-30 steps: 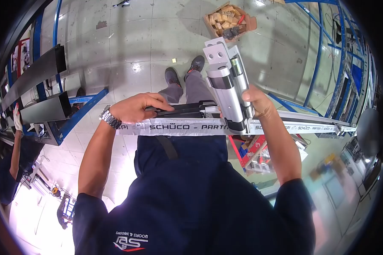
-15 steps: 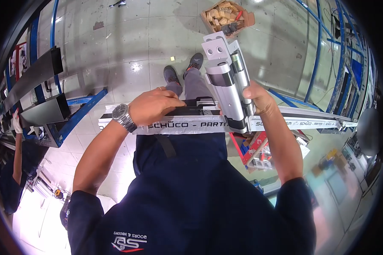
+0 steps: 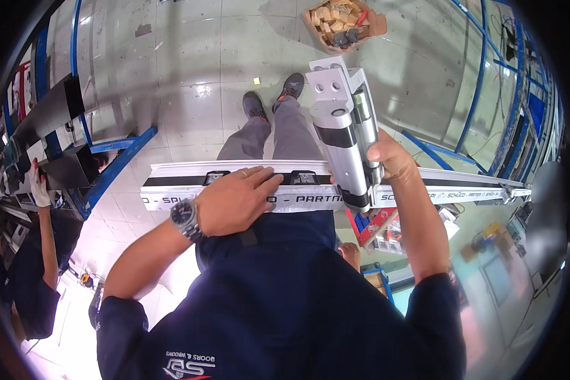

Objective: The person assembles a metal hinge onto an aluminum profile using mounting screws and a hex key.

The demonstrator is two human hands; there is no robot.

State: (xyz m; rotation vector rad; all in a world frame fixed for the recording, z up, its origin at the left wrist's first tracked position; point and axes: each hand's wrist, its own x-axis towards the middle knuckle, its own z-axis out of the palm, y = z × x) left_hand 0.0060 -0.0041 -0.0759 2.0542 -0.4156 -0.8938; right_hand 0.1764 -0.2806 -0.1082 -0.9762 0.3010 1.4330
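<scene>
A long aluminium profile (image 3: pixel 418 198) wrapped in printed white film lies across in front of my waist. My left hand (image 3: pixel 237 199), with a watch on the wrist, rests flat on it, fingers stretched over its black channel. Small metal fittings sit in that channel, one fitting (image 3: pixel 304 178) just right of my fingertips and another fitting (image 3: pixel 217 177) by my knuckles. My right hand (image 3: pixel 389 155) is wrapped round a large silver door hinge (image 3: pixel 339 142) with black bands and a drilled plate at its far end. The hinge stands tilted, its lower end overlapping the profile.
A cardboard box (image 3: pixel 379 25) of small blocks sits on the floor ahead. Blue metal racks (image 3: pixel 123 144) stand on both sides. At the left, another person's gloved hand (image 3: pixel 39 183) is at a dark profile (image 3: pixel 69 168). A red bin (image 3: pixel 377 223) is below the profile.
My left hand has moved from the channel fittings to lie flat across the profile, uncovering them. My right hand still holds the hinge, slightly shifted. The other person's gloved hands have moved.
</scene>
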